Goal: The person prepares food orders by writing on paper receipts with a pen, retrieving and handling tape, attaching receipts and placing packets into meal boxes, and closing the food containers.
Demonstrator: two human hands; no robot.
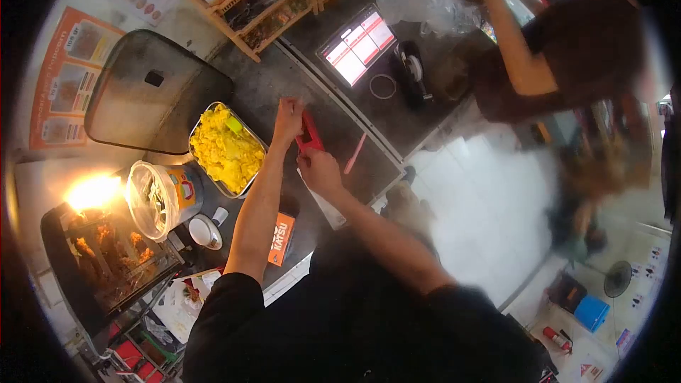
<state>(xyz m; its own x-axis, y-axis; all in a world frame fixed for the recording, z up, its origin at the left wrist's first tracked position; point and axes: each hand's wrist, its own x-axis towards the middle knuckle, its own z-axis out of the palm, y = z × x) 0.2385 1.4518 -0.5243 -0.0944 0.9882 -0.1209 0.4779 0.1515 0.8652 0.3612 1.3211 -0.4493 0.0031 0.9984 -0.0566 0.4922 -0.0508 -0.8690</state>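
My left hand (288, 122) is closed on the upper end of a narrow red object (310, 132) with a dark middle, whose kind I cannot make out. Closed at its lower end is my right hand (320, 171). Both hands are over the dark counter (269, 74). A thin pinkish-red strip (355, 154) lies to the right of them. Below my right hand is a long white piece (325, 202), partly covered by my forearm. Left of my left forearm stands a metal tray (258, 143) of yellow food (220, 145) with a bright green-yellow piece on top.
An orange KATSU box (281, 240) sits by my left forearm. Further left are a clear tub (164, 197), a white round-headed device (204, 231) and a lit food warmer (106, 255). A tablet (357, 44) and wooden shelves (266, 0) are ahead. Another person (567, 50) stands at right.
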